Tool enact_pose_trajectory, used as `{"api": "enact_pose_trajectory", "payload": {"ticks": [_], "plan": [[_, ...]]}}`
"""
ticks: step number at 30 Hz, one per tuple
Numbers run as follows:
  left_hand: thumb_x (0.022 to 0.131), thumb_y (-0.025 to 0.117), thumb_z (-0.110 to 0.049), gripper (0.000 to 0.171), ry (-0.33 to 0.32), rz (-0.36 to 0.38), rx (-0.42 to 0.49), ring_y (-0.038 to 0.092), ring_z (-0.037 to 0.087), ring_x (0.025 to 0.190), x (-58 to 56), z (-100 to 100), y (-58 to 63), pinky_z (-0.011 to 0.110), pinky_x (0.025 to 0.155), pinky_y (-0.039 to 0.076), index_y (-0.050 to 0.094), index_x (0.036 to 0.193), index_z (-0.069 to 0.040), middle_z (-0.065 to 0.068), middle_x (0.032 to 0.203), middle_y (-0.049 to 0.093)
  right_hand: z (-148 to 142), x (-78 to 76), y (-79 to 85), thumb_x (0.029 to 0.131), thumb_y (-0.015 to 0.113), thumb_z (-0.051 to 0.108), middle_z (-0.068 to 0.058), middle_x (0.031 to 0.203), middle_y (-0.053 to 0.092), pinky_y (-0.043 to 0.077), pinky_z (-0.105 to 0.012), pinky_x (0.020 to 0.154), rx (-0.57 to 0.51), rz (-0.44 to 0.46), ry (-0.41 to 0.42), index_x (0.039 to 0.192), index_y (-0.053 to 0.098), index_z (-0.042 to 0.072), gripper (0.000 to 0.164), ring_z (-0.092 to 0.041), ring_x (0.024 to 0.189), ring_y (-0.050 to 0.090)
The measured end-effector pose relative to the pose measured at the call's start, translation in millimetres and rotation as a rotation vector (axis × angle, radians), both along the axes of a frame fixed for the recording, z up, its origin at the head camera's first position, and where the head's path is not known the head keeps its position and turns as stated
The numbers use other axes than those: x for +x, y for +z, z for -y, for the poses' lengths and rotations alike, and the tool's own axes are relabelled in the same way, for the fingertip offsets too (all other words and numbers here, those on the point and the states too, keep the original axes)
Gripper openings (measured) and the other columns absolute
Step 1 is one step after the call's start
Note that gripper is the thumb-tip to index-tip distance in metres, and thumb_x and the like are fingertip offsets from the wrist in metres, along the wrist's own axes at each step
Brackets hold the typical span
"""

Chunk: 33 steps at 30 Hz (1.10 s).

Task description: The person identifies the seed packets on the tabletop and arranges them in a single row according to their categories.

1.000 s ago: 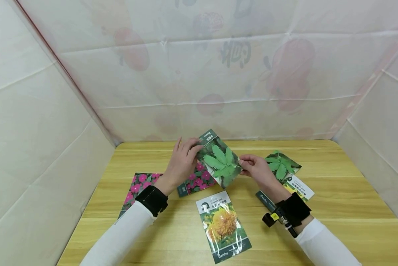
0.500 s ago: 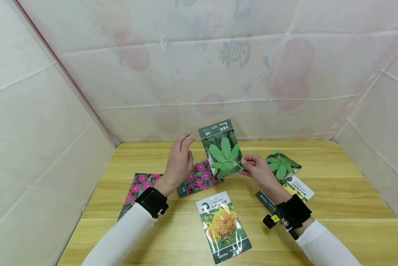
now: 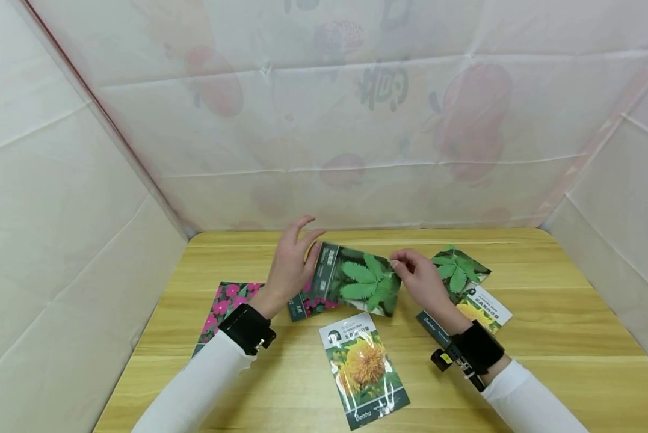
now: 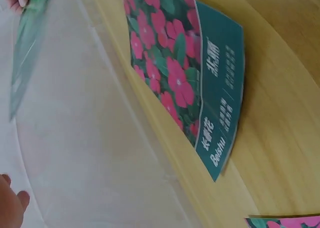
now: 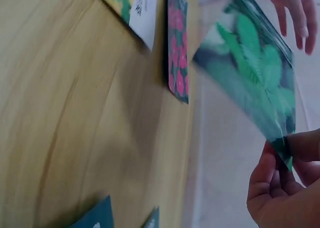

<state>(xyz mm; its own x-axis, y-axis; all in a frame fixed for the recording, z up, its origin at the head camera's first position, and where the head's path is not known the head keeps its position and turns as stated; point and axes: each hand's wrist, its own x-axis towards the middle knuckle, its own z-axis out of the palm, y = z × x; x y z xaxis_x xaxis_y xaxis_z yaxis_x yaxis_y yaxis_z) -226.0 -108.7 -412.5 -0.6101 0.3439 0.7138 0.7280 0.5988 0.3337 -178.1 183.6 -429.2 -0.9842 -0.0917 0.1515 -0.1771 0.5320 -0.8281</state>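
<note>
Right hand [image 3: 423, 285], head view: thumb and index pinch one corner of the leaf packet [image 3: 358, 279], which sits mid-frame with its dark lettered end to the left. Left hand [image 3: 289, 267], left of centre: fingers spread, thumb lined up with that dark end; can't confirm contact from here. Behind the leaf packet, partly covered in this view, a pink-flower packet [image 3: 299, 307]. Second pink-flower packet [image 3: 228, 307] at left of frame, partly hidden by my left arm. Yellow-flower packet [image 3: 364, 370] at bottom centre, lying face up on the wooden table [image 3: 286, 391]. At right of frame: another leaf packet [image 3: 456, 270], another yellow-flower packet [image 3: 486, 307] just below it, plus a dark strip lettered Beishu [image 3: 432, 326], mostly behind my right forearm. Black bands on both wrists, white sleeves.

Left wrist view: leaf packet upper left, blurred, near edge-on, right fingertips pinching its top. My left fingertips show at lower left, a gap between them and the packet. A pink-flower packet fills upper centre; a sliver of another at lower right.

Right wrist view: right hand lower right, thumb and fingers pinching the packet's bottom corner. Packet hangs upper right, raised off the table, blurred. Left fingers upper right, straight, pointing down beside it. Yellow-flower packet at top, pink-flower packet right of it, two dark corners at the bottom edge.
</note>
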Motion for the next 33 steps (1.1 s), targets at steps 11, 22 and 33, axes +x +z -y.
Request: {"api": "enact_pose_trajectory", "payload": {"ticks": [11, 22, 33], "plan": [[0.099, 0.072, -0.012, 0.016, -0.173, 0.248, -0.224, 0.069, 0.024, 0.108, 14.5, -13, 2.2, 0.039, 0.099, 0.057, 0.079, 0.111, -0.004, 0.008, 0.114, 0.074, 15, 5.4, 3.5, 0.108, 0.059, 0.018, 0.001, 0.089, 0.062, 0.037, -0.035, 0.056, 0.133, -0.215, 0.082, 0.117, 0.070, 0.010, 0.017, -0.014, 0.064, 0.044], [0.102, 0.069, -0.019, 0.017, -0.155, 0.338, -0.224, 0.070, 0.019, 0.100, 15.6, -13, -1.4, 0.036, 0.088, 0.060, 0.080, 0.111, -0.010, 0.004, 0.108, 0.076, 11, 6.2, 2.8, 0.109, 0.056, 0.021, -0.002, 0.098, 0.065, 0.036, -0.038, 0.062, 0.153, -0.222, 0.091, 0.125, 0.067, 0.006, 0.024, -0.016, 0.069, 0.045], [0.100, 0.072, -0.014, 0.015, 0.011, 0.473, -0.248, 0.068, 0.027, 0.107, 0.7, 9, -18.4, 0.044, 0.093, 0.058, 0.079, 0.110, -0.006, 0.009, 0.112, 0.073, -54, -9.2, 5.2, 0.111, 0.051, 0.011, -0.010, 0.099, 0.064, 0.037, -0.039, 0.067, 0.237, 0.097, 0.091, 0.125, 0.064, 0.000, 0.022, -0.022, 0.075, 0.047]]}}
